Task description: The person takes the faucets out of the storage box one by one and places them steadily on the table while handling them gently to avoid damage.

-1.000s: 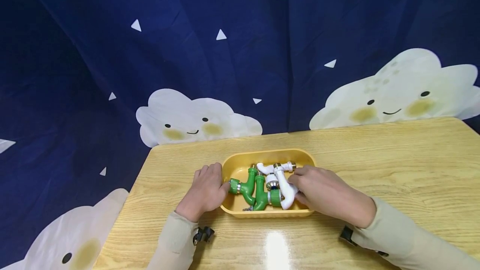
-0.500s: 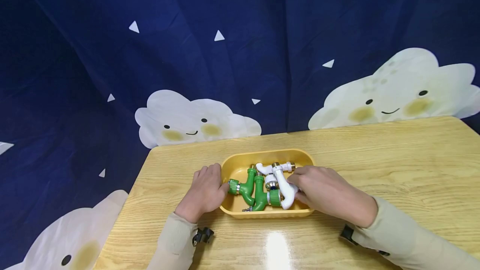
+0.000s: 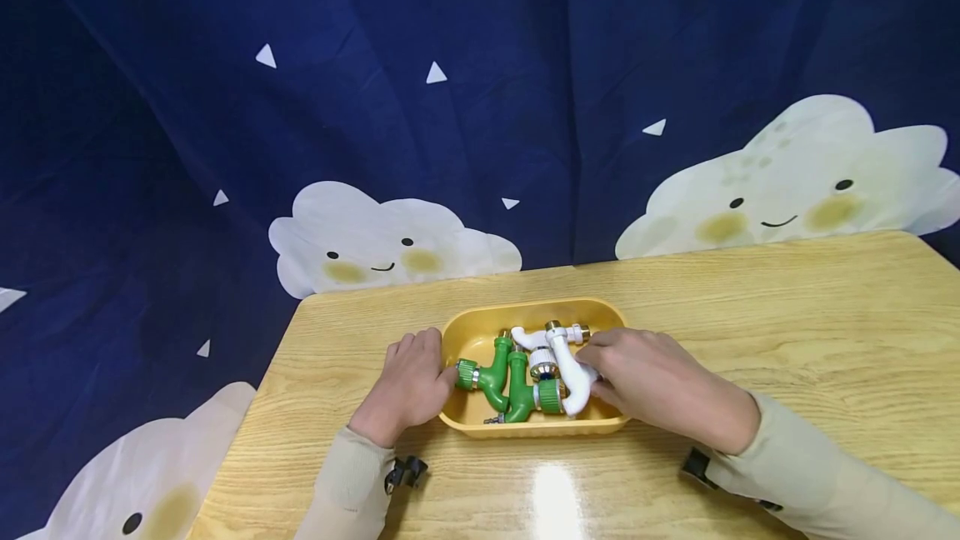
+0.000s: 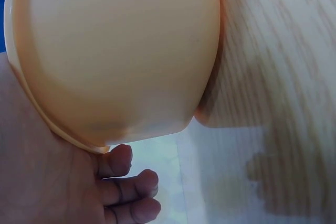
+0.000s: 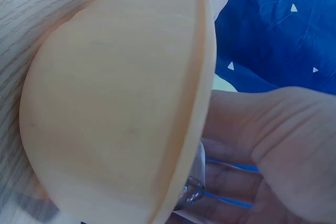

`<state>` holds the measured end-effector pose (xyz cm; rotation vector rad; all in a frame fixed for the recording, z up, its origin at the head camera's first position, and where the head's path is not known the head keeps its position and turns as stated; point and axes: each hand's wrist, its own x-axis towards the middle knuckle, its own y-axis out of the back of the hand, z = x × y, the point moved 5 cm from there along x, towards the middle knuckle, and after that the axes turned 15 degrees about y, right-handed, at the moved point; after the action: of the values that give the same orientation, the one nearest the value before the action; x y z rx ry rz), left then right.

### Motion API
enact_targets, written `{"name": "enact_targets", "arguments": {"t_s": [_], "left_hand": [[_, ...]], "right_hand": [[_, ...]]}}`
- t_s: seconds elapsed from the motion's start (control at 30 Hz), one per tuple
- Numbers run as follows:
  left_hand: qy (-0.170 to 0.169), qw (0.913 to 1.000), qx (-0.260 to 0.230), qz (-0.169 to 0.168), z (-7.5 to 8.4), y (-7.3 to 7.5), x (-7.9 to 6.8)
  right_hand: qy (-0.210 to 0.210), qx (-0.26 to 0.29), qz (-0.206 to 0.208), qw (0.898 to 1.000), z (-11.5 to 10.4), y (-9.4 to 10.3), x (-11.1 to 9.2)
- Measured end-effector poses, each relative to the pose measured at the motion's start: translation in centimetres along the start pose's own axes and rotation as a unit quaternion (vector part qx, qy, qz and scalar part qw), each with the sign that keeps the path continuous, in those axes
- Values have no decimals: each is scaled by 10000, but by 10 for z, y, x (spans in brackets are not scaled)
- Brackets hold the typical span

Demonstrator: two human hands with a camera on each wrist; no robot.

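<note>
Front white tap (image 3: 572, 377) likely light, stiff, slick; best held by side stem (image 3: 591, 374), where right hand (image 3: 647, 375) grasps; left hand (image 3: 410, 383) loose against yellow tray (image 3: 536, 431).

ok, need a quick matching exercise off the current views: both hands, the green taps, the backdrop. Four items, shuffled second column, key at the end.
Column one
1. left hand
2. right hand
3. green taps
4. backdrop

Column two
A. lying in the tray
B. dark blue
C. gripping a white tap
D. at the tray's left rim

Pairs: 1-D, 2-C, 3-A, 4-B
</note>
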<state>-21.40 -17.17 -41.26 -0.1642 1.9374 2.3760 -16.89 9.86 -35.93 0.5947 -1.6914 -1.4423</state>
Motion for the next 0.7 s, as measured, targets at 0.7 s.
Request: {"name": "enact_targets", "arguments": {"t_s": [0.7], "left_hand": [[22,10000,14,-23,0,-1,0]], "right_hand": [[-118,-6,100,9999,2,7,-1]]}}
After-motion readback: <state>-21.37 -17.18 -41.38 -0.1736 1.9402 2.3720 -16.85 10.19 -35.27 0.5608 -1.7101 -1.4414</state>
